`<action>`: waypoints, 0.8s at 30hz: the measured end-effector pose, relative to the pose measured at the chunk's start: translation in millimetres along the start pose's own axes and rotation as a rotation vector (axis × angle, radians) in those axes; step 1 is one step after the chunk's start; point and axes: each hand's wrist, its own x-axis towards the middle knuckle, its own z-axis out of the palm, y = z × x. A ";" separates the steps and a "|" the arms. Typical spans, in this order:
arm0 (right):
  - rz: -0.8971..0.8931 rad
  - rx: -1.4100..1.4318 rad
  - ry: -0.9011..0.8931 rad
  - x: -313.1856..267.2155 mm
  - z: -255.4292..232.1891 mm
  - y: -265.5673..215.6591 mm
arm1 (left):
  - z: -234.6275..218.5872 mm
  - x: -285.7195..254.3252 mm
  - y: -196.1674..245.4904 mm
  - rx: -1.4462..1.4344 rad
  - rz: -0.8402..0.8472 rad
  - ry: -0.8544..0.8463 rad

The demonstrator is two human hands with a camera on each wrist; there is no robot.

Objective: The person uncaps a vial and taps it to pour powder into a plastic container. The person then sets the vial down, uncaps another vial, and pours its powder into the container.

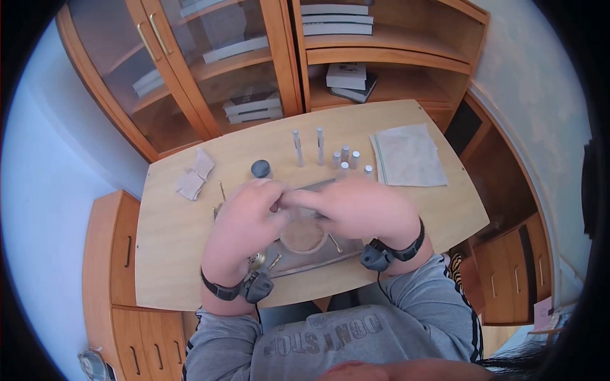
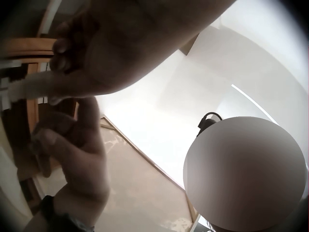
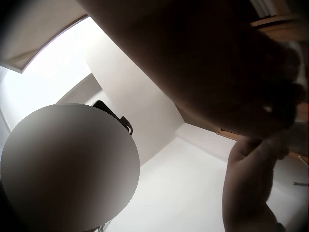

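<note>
Both hands meet over a round dish (image 1: 302, 236) filled with tan powder, on a grey mat (image 1: 298, 270). My left hand (image 1: 248, 213) has its fingers bent near the fingertips of my right hand (image 1: 368, 203). In the left wrist view, a small pale piece (image 2: 6, 94) shows at the left edge, close to the fingers. I cannot tell whether either hand pinches something, since the hands overlap and are dark in both wrist views. A slim brass tool (image 1: 335, 244) lies right of the dish. Left of it are a short brass tool (image 1: 274, 260) and a round brass piece (image 1: 257, 259).
Behind the hands stand a dark-lidded jar (image 1: 260, 169), two slim upright tubes (image 1: 298, 149) and several small capped vials (image 1: 345, 155). A pale cloth (image 1: 410, 155) lies at the right, folded cloth pieces (image 1: 196, 176) at the left. A bookcase (image 1: 381, 44) borders the table's far side.
</note>
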 end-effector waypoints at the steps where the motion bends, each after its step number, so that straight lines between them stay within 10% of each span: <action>1: 0.001 0.001 0.001 0.1 -2.3 -2.2 | 0.0 0.6 0.2 0.000 0.001 -0.002; 6: -0.191 0.185 0.373 2.4 -0.1 5.3 | 0.9 -0.7 5.7 -0.013 -0.037 0.041; 9: 0.059 -0.039 -0.082 -3.0 -10.3 -5.3 | -2.8 1.3 6.2 0.012 -0.039 -0.028; 15: -0.188 0.141 0.296 -1.8 -4.3 -0.4 | 3.9 -0.1 1.5 -0.001 -0.008 0.015; 18: 0.017 0.004 -0.037 -6.7 -4.6 -5.1 | 0.5 0.1 2.5 0.026 0.006 -0.025; 24: -0.038 -0.002 0.079 -6.8 -7.3 -6.9 | -0.6 -0.5 8.6 0.009 -0.013 -0.016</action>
